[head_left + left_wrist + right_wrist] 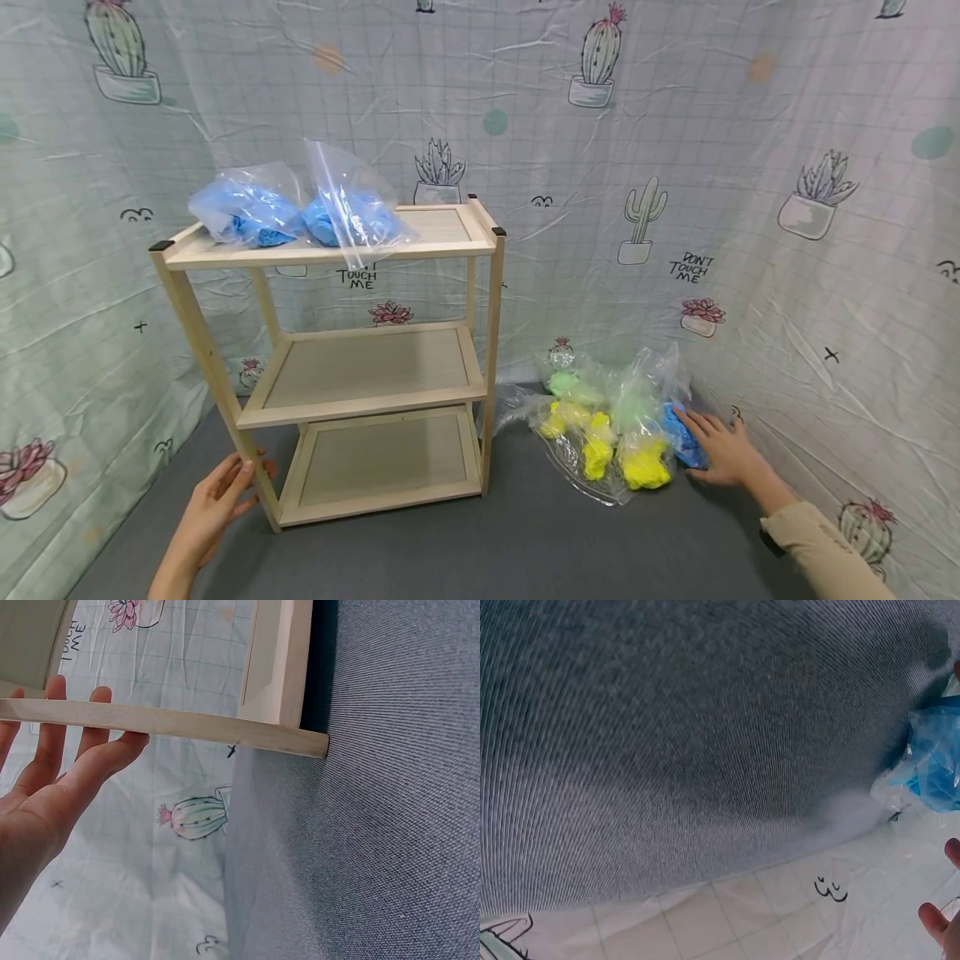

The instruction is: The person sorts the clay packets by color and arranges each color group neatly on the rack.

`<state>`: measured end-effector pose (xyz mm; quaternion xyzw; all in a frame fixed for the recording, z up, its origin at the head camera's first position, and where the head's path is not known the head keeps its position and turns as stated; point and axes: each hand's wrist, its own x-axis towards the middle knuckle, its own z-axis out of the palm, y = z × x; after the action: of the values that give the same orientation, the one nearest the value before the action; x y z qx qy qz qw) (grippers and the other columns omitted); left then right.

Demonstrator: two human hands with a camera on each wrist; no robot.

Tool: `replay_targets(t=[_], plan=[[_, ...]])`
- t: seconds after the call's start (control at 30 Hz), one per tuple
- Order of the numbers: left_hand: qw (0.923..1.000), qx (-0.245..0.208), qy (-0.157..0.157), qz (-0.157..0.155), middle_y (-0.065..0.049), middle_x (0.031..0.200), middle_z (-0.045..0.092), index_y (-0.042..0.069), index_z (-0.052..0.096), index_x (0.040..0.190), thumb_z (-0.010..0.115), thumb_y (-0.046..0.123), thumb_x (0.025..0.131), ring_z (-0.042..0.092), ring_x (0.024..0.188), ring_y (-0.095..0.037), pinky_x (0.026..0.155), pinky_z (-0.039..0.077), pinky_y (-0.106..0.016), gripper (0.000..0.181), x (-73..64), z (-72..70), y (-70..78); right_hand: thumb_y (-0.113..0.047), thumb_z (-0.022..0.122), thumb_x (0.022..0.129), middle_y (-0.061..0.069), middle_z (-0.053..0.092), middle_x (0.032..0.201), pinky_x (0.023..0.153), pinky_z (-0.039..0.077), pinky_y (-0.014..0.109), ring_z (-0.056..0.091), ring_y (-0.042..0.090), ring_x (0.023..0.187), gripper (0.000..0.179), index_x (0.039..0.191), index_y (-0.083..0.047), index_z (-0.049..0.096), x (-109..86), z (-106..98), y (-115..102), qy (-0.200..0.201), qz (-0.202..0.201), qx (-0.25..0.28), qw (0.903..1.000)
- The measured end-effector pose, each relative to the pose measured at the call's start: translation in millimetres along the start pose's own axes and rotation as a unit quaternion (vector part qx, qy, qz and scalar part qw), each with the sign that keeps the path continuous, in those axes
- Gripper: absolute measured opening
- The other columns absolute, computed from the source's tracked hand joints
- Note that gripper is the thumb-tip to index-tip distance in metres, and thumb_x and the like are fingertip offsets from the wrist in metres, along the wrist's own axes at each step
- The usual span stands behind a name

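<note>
A light wooden three-tier shelf [367, 414] stands on the grey surface. At its front left leg [187, 726] is my left hand [213, 508], holding the post between thumb and fingers; the left wrist view shows the fingertips [100, 694] past its far side. On the right, my right hand [722, 450] reaches over a clear bag with blue contents [682, 437], fingers spread. The right wrist view catches the blue bag [936, 754] at its edge, with fingertips [932, 919] near it. Whether they touch the bag is unclear.
Two clear bags with blue contents [251, 212] lie on the top tier. Bags with yellow contents [645, 465] and pale green contents [573, 387] are bunched beside the blue one. A cactus-print curtain [750, 167] encloses the back and sides.
</note>
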<state>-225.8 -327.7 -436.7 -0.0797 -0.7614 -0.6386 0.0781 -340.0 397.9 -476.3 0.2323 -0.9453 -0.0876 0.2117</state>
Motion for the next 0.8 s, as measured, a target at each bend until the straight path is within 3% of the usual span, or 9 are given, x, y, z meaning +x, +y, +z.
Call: replay_targets(t=[0.4, 0.8], plan=[[1.0000, 0.003, -0.004, 0.005, 0.026, 0.099, 0.059, 0.024, 0.044, 0.124, 0.035, 0.023, 0.098, 0.055, 0.093, 0.010, 0.068, 0.047, -0.017, 0.028, -0.3, -0.3, -0.2, -0.043, 0.078, 0.058, 0.018, 0.049, 0.115, 0.071, 0.035, 0.055, 0.051, 0.031, 0.097, 0.098, 0.133, -0.005, 0.028, 2.8, -1.4, -5.7, 0.029, -0.009, -0.006, 0.9995], [0.9999, 0.008, -0.001, -0.005, 0.026, 0.098, 0.059, 0.026, 0.044, 0.123, 0.035, 0.025, 0.098, 0.055, 0.092, 0.010, 0.068, 0.049, -0.020, 0.027, 0.5, -1.0, -0.5, -0.041, 0.078, 0.055, 0.017, 0.052, 0.109, 0.071, 0.034, 0.053, 0.050, 0.031, 0.095, 0.096, 0.131, -0.004, 0.033, 2.1, -6.2, -7.7, 0.072, -0.022, -0.022, 0.9969]])
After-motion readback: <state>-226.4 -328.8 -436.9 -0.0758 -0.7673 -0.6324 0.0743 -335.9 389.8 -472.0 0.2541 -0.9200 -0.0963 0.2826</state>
